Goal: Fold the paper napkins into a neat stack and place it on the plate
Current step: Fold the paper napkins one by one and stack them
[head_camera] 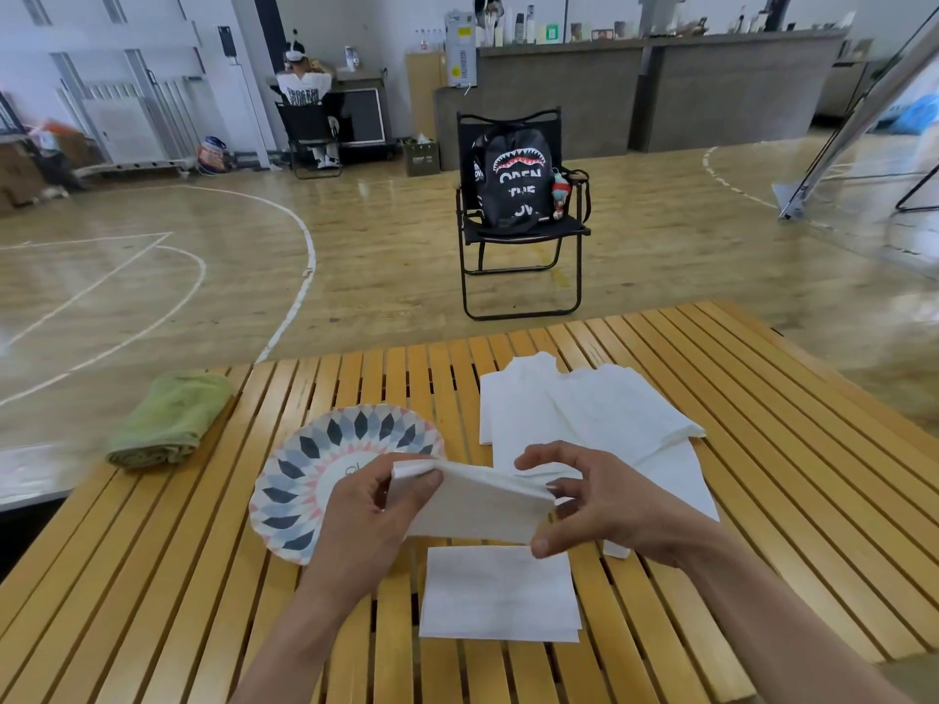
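Both hands hold one white paper napkin (pixel 477 505) up above the slatted wooden table (pixel 762 449). My left hand (pixel 366 515) pinches its left end, and my right hand (pixel 594 505) pinches its right end between thumb and fingers. Under the hands, a folded napkin (pixel 500 594) lies flat near the front edge. A loose pile of unfolded napkins (pixel 594 414) lies behind my right hand. The patterned plate (pixel 325 449), with blue, grey and pink diamonds, sits left of the napkins, partly covered by my left hand.
A rolled green towel (pixel 170 419) lies at the table's left edge. Beyond the table stands a black folding chair (pixel 518 256) holding a black backpack (pixel 510 182). A person sits far off at the back left. The floor is a wooden court.
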Motion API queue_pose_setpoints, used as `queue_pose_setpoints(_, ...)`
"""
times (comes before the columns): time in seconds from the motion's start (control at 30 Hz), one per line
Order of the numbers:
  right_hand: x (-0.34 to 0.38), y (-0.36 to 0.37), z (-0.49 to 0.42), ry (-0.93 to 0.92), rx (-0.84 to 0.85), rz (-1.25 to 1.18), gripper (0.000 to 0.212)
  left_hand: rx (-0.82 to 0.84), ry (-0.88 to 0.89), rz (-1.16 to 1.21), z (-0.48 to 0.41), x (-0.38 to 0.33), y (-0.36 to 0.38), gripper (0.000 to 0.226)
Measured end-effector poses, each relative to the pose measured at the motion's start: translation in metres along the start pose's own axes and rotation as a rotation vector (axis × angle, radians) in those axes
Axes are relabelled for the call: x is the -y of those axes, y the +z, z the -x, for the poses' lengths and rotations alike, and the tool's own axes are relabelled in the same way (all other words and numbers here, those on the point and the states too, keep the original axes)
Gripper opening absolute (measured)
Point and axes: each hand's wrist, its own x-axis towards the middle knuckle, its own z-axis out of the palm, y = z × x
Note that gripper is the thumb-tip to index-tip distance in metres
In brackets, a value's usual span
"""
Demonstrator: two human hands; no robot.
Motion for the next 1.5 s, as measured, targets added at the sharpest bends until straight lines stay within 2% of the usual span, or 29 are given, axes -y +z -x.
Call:
queue_pose_setpoints(0.07, 0.001, 0.008, -0.003, -0.072, -0.089, 0.158, 0.062, -0.024, -0.012, 0.019, 0.001, -0.004, 0.002, 0.008)
queue_pose_setpoints(0.13, -0.003, 0.013, -0.01, -0.152, -0.229, 0.277, 0.036, -0.021, -0.032, 0.056, 0.002, -0.007, 0.004, 0.008)
queue_pose_setpoints(0.23, -0.008, 0.014, -0.016, -0.166, -0.35, 0.243, 0.01, 0.044, -0.116, 0.024, 0.003, -0.007, 0.003, 0.027)
queue_pose_setpoints(0.3, -0.007, 0.012, -0.015, -0.135, -0.333, 0.177, 0.006, 0.056, -0.139, -0.081, 0.002, -0.003, 0.002, 0.021)
queue_pose_setpoints(0.37, -0.003, 0.01, -0.011, -0.082, -0.281, 0.08, 0.008, 0.031, -0.157, -0.133, 0.001, 0.0, 0.001, 0.012)
queue_pose_setpoints(0.47, -0.004, 0.005, -0.007, 0.115, -0.198, -0.091, 0.016, 0.141, -0.374, 0.046, 0.002, -0.002, -0.002, 0.013)
queue_pose_setpoints(0.57, -0.013, 0.003, -0.006, 0.298, -0.165, -0.006, 0.026, 0.237, -0.515, 0.04, 0.006, 0.003, 0.002, 0.014)
queue_pose_setpoints(0.7, -0.024, 0.013, -0.011, 0.425, -0.169, 0.266, 0.033, 0.163, -0.372, -0.371, 0.006, 0.019, 0.016, 0.004)
queue_pose_setpoints(0.83, -0.031, 0.022, -0.016, 0.408, -0.242, 0.644, 0.037, 0.127, -0.271, -0.633, 0.01, 0.023, 0.026, 0.007)
queue_pose_setpoints(1.0, -0.026, 0.026, -0.014, 0.389, -0.227, 0.796, 0.046, 0.126, -0.12, -0.937, 0.012, 0.013, 0.029, 0.03)
queue_pose_setpoints(1.1, -0.023, 0.023, -0.015, 0.339, -0.221, 0.817, 0.039, 0.169, 0.012, -0.966, 0.013, 0.006, 0.033, 0.034)
queue_pose_setpoints(1.17, -0.025, 0.025, -0.016, 0.307, -0.194, 0.844, 0.029, 0.283, 0.081, -0.927, 0.013, 0.006, 0.037, 0.035)
queue_pose_setpoints(1.23, -0.028, 0.026, -0.018, 0.295, -0.178, 0.848, 0.025, 0.384, 0.073, -0.923, 0.011, 0.007, 0.039, 0.036)
queue_pose_setpoints(1.3, -0.026, 0.019, -0.021, 0.272, -0.242, 0.781, 0.028, 0.414, 0.056, -0.945, 0.007, 0.01, 0.04, 0.035)
queue_pose_setpoints(1.37, -0.026, -0.001, -0.026, 0.193, -0.449, 0.735, 0.03, 0.42, 0.058, -0.962, 0.003, 0.012, 0.04, 0.034)
queue_pose_setpoints(1.43, -0.033, -0.028, -0.03, 0.139, -0.651, 0.791, 0.039, 0.433, 0.055, -0.952, 0.0, 0.015, 0.041, 0.032)
queue_pose_setpoints(1.5, -0.049, -0.051, -0.033, 0.163, -0.704, 0.87, 0.053, 0.437, 0.046, -0.917, -0.002, 0.016, 0.042, 0.032)
